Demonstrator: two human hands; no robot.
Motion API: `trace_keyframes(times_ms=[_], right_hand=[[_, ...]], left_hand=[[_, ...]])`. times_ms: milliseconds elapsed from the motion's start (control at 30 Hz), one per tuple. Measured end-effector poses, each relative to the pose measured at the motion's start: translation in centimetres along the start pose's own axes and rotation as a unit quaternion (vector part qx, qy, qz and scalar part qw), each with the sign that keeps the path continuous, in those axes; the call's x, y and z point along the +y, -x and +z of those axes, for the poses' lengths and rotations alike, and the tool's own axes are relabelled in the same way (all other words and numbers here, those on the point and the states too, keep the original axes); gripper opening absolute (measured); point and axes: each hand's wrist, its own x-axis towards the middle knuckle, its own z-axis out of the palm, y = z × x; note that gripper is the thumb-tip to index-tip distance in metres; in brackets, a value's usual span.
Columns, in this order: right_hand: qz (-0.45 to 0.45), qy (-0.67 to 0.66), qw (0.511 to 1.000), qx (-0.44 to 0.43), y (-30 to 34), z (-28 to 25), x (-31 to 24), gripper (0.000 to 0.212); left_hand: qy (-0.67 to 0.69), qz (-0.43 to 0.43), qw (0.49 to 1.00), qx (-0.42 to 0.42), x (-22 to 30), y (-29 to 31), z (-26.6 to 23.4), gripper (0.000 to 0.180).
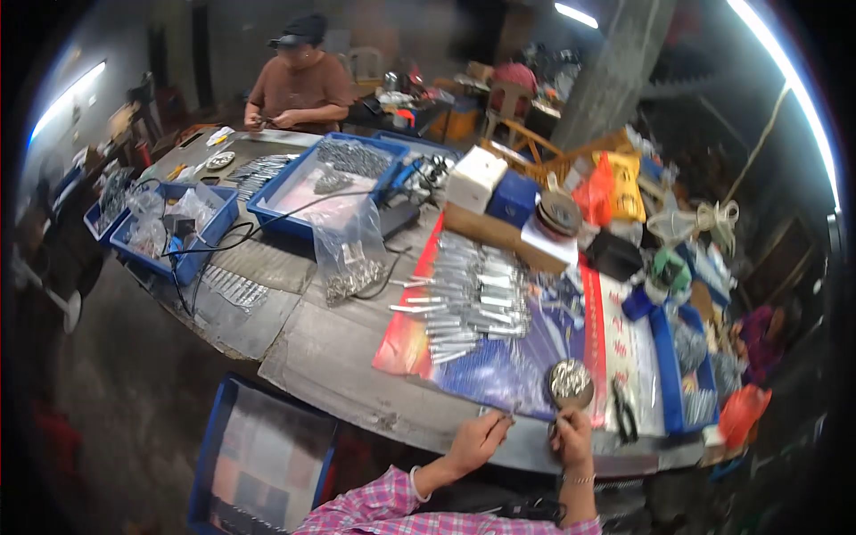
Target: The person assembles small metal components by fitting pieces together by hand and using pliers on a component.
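My left hand is over the table's front edge, thumb and fingers pinched together; a small dark piece seems to show at the fingertips, too small to name. My right hand is at the near rim of a round dish holding small shiny metal parts. Its fingers are curled closed, and whatever they grip is hidden. Beyond the hands, rows of slim silvery metal pieces lie stacked on a printed sheet. Right of the dish is a pair of dark-handled pliers.
A blue bin stands at the right, near an orange bag. Boxes and tape rolls crowd the back. A bag of parts and blue trays are leftward. Another blue tray sits below the edge. A person works opposite.
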Motion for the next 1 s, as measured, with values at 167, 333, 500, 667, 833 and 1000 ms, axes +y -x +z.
trace_keyframes(times_ms=[167,333,500,667,833,1000], right_hand=[[-0.004,-0.119,0.993,-0.020,0.5,-0.6,1.0,0.002],[0.002,-0.090,0.996,-0.016,0.0,-0.5,0.8,0.005],[-0.006,-0.088,0.996,0.001,-0.7,-1.3,0.4,0.014],[0.009,-0.102,0.995,0.009,-0.8,-0.9,0.5,0.011],[0.022,-0.100,0.995,0.007,-0.3,-0.5,0.3,0.009],[0.025,-0.100,0.994,-0.038,-0.2,-0.8,0.1,0.008]], left_hand=[[0.010,-0.006,1.000,0.002,0.8,1.1,0.3,0.019],[0.046,-0.028,0.997,-0.061,0.6,0.9,0.2,0.018],[0.045,0.019,0.995,-0.091,-0.1,-0.3,0.7,0.015],[0.033,0.016,0.996,-0.081,-0.1,-0.2,0.6,0.014],[0.019,0.000,0.997,-0.076,0.4,0.2,0.5,0.014],[0.008,-0.030,0.999,-0.045,0.5,0.4,0.7,0.017]])
